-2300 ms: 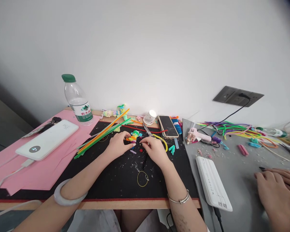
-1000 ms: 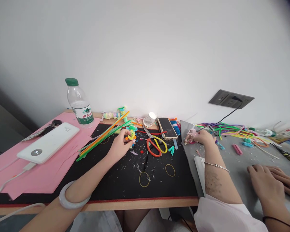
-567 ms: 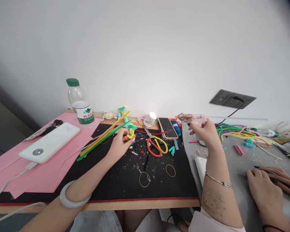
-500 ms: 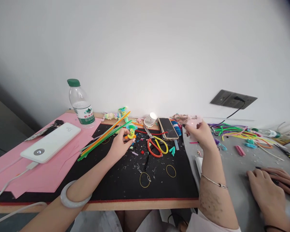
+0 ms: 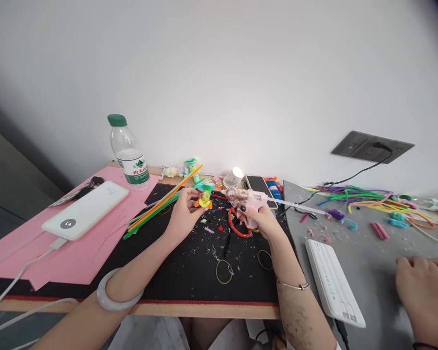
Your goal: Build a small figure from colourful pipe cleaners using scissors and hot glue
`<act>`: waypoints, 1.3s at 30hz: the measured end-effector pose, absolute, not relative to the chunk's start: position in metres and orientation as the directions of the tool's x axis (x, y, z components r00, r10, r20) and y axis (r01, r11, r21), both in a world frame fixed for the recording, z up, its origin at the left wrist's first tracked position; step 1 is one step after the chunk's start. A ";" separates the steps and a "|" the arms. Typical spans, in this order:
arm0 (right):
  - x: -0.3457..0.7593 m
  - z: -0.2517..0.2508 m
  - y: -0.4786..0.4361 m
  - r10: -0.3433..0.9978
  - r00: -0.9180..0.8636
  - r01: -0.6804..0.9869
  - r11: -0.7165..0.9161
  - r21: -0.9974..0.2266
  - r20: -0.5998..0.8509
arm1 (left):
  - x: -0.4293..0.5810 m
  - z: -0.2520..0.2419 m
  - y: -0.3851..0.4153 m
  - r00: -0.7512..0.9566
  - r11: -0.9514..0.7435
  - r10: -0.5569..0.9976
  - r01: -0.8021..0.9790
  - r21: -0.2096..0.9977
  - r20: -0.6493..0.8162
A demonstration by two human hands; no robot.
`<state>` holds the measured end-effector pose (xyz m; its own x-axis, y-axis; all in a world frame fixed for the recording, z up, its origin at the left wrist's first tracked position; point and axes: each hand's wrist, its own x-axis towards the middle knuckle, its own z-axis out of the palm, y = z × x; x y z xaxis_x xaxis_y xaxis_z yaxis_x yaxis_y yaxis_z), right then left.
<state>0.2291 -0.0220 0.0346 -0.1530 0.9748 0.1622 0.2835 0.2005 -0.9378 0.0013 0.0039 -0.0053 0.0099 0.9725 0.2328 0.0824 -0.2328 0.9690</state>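
My left hand (image 5: 182, 214) pinches a small pipe-cleaner figure (image 5: 205, 197), yellow with a blue-green top and orange at its base. In my right hand (image 5: 264, 218) is a pink hot glue gun (image 5: 253, 199), its nozzle pointing left toward the figure, a short gap apart. A long clear glue stick (image 5: 299, 206) sticks out of the gun's rear. Under the gun lie scissors with a red handle (image 5: 237, 226), partly hidden by it and my hand. Green and orange pipe cleaners (image 5: 164, 206) lie left of my left hand.
A water bottle (image 5: 131, 155) and a white power bank (image 5: 85, 209) stand on pink paper (image 5: 22, 243) at left. Behind are a paper cup (image 5: 234, 177) and a phone (image 5: 259, 184). At right are another power bank (image 5: 334, 282), loose pipe cleaners (image 5: 365, 197) and another person's hand (image 5: 425, 287).
My right hand has brought the glue gun left from the right side to beside the figure. My left hand keeps the figure, now more upright. The view has turned slightly.
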 end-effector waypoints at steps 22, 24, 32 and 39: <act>0.221 0.024 -0.020 0.968 -0.249 0.292 0.072 -0.954 -0.003 | -0.004 0.004 -0.001 0.082 -0.446 0.884 0.443 0.778 0.460; 0.221 0.024 -0.021 0.968 -0.250 0.291 0.063 -0.955 -0.012 | -0.003 0.003 0.000 0.084 -0.455 0.878 0.445 0.771 0.470; 0.220 0.026 -0.023 0.971 -0.235 0.290 0.037 -0.956 -0.034 | -0.004 0.003 0.000 0.087 -0.476 0.866 0.446 0.758 0.493; 0.220 0.026 -0.023 0.982 -0.189 0.325 0.055 -0.944 -0.008 | -0.003 0.005 -0.002 0.092 -0.470 0.870 0.446 0.761 0.484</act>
